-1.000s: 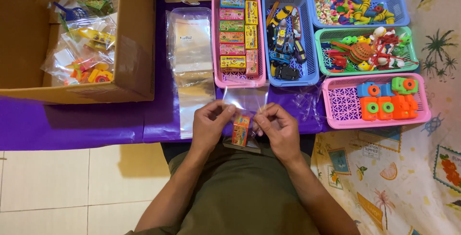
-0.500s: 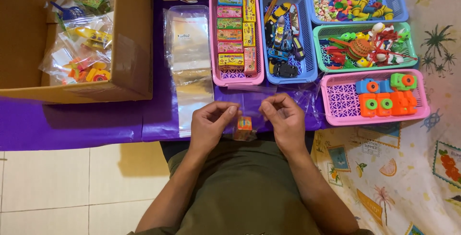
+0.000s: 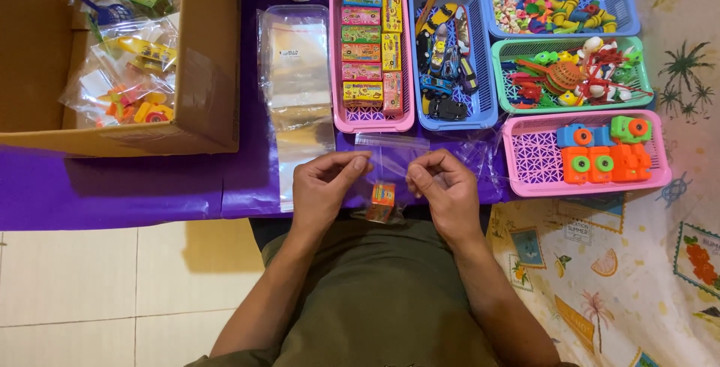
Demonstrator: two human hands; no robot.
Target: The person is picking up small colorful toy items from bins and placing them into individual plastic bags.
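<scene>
Purple-covered desk (image 3: 150, 187) loaded with toy baskets. Clear bag (image 3: 386, 168) pinched at opposite edges by left hand (image 3: 322, 187) and right hand (image 3: 442, 187); small orange box (image 3: 383, 194) seen inside, low. Mouth best kept taut, level, box settled at bottom.

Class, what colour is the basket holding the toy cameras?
Pink: the basket with the toy cameras shows clearly in the head view.

both hands (image 3: 324, 187) pinching clear bag (image 3: 390, 163), toy baskets (image 3: 585, 179)

Clear bag (image 3: 386, 168) now higher between hands (image 3: 324, 185).
</scene>
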